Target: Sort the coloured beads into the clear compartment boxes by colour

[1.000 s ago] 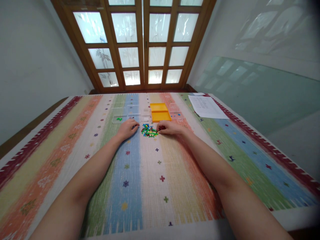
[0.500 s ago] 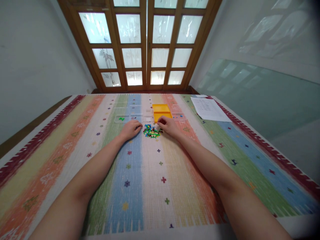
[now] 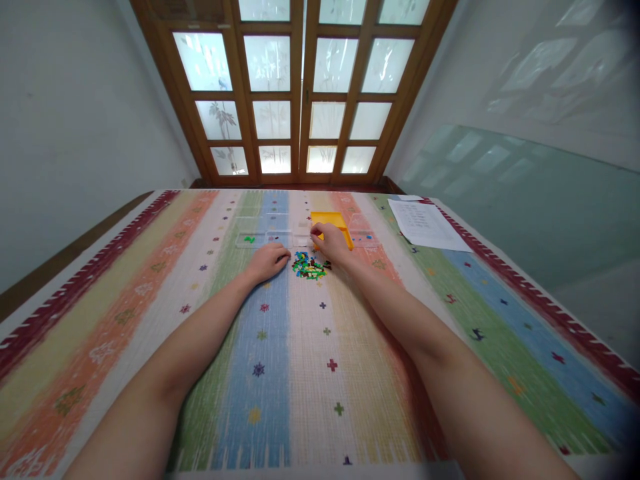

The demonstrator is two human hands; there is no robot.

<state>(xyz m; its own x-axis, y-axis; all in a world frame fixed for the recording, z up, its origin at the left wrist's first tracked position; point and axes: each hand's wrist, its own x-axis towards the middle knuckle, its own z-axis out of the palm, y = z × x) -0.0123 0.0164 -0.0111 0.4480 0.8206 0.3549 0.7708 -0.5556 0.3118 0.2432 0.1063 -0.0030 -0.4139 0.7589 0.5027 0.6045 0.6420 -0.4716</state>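
A pile of small toy bricks (image 3: 309, 265) in green, blue, yellow, dark brown and white lies on the striped tablecloth. My left hand (image 3: 269, 261) rests on the cloth at the pile's left edge, fingers curled in; whatever they may hold is hidden. Just beyond the pile my right hand (image 3: 329, 241) is raised with thumb and fingertips pinched together. It hovers in front of the open yellow box (image 3: 327, 219) and covers part of it. What the pinch holds is too small to make out.
Clear plastic boxes stand behind the pile: the left one (image 3: 239, 243) holds green pieces (image 3: 249, 239), the right one (image 3: 375, 244) a few blue bits (image 3: 369, 237). Printed paper sheets (image 3: 427, 225) lie at the right back. Wooden glazed doors (image 3: 300, 100) stand beyond the table.
My right hand has moved up and away from the pile toward the boxes, still pinched. My left hand stays beside the pile. The whole view has shifted slightly.
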